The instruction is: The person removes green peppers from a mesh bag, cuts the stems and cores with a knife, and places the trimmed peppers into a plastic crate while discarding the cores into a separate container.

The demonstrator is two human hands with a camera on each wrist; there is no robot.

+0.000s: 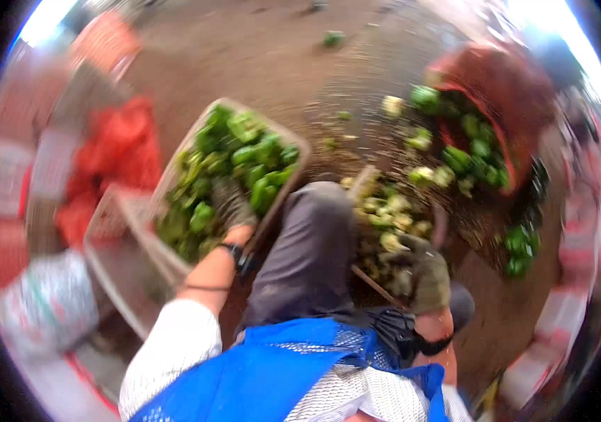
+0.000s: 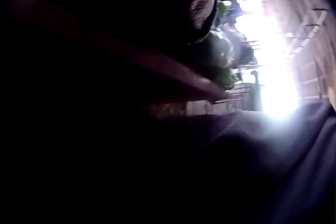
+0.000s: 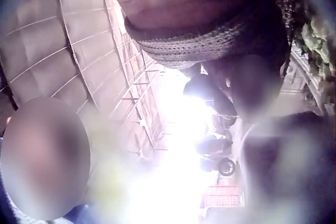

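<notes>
My left hand (image 1: 230, 202), in a dark knit glove, reaches down into a pale plastic crate (image 1: 299, 144) heaped with green bell peppers (image 1: 265, 151). Its fingertips are lost among the peppers and blurred. On the right, my gloved right hand (image 1: 426, 276) is over a smaller container (image 1: 378, 287) filled with pale yellow-green vegetable pieces (image 1: 400, 211). One pale piece (image 1: 390, 243) shows right at its fingertips; I cannot tell whether they pinch it. In the right wrist view the glove (image 3: 194, 45) blocks much of the scene, and the left wrist view is mostly dark.
A red mesh sack (image 1: 490, 91) lies at the right with green peppers spilling from its mouth. Loose pieces and debris (image 1: 392, 105) litter the ground ahead. Another crate (image 1: 114, 260) and red netting (image 1: 121, 151) are at the left. My bent knee (image 1: 321, 204) stands between the two containers.
</notes>
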